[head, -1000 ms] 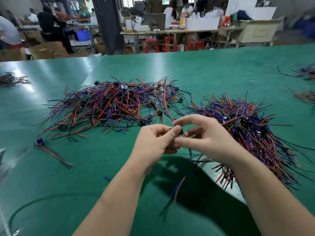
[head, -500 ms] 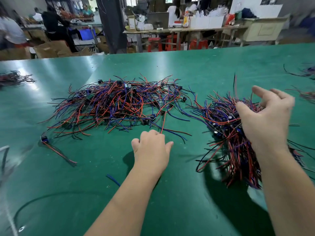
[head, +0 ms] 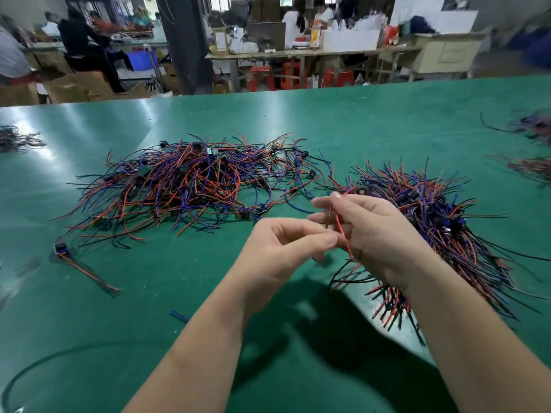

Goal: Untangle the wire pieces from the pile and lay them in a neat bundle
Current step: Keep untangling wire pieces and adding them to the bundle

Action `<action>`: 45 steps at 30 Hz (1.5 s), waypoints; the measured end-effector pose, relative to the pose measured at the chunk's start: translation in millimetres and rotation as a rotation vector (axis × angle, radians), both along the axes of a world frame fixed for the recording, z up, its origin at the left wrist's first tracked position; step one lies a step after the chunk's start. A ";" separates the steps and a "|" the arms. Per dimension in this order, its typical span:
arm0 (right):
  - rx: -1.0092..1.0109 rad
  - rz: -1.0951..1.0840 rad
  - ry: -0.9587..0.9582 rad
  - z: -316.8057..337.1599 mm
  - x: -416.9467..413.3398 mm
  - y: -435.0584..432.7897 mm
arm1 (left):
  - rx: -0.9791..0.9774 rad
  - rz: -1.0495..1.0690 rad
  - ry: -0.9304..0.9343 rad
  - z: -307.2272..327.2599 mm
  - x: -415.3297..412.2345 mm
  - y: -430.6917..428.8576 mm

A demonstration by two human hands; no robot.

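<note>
Head view: the green tabletop (head: pixel 387 120) carries a tangled pile (head: pixel 185 186) at centre, with a straighter bundle (head: pixel 432 222) to its right. Beside the bundle, the right hand (head: pixel 375 234) and left hand (head: pixel 280 248) pinch one red wire piece (head: pixel 343 234).

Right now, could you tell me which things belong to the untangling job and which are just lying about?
Job: tangled wire pile, neat bundle, red wire piece in right hand.
Lying about: blue wire scrap, black cable, far wire heap.
</note>
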State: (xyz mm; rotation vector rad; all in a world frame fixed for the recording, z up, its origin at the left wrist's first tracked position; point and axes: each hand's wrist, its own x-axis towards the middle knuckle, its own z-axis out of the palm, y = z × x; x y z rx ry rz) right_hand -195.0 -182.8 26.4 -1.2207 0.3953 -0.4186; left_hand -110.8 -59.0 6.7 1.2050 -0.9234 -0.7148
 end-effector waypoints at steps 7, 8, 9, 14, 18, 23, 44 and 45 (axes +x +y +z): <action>-0.074 0.125 -0.023 4.2 -10.8 -11.8 | 0.271 0.264 0.185 1.4 9.6 -5.2; -0.106 0.198 0.001 3.3 -11.8 -10.3 | 0.264 0.259 0.255 2.4 10.3 -4.9; -0.138 0.273 0.027 1.6 -12.4 -8.1 | 0.240 0.235 0.321 2.6 10.2 -4.6; -0.331 0.593 0.219 -7.8 -10.5 5.7 | 0.073 0.218 0.405 2.4 3.7 -6.9; -0.495 0.600 0.343 -13.6 -7.6 8.8 | 0.154 0.283 0.219 -3.2 4.6 -5.5; -0.416 0.430 0.329 -7.7 -6.7 6.4 | 0.144 0.308 0.286 0.6 4.1 -6.2; -0.332 -0.048 -0.019 -2.2 -6.2 -15.2 | 0.182 0.016 0.183 1.1 -14.5 -5.5; -0.319 -0.020 -0.019 -1.6 -7.1 -15.6 | 0.183 -0.018 0.244 2.3 -15.4 -6.4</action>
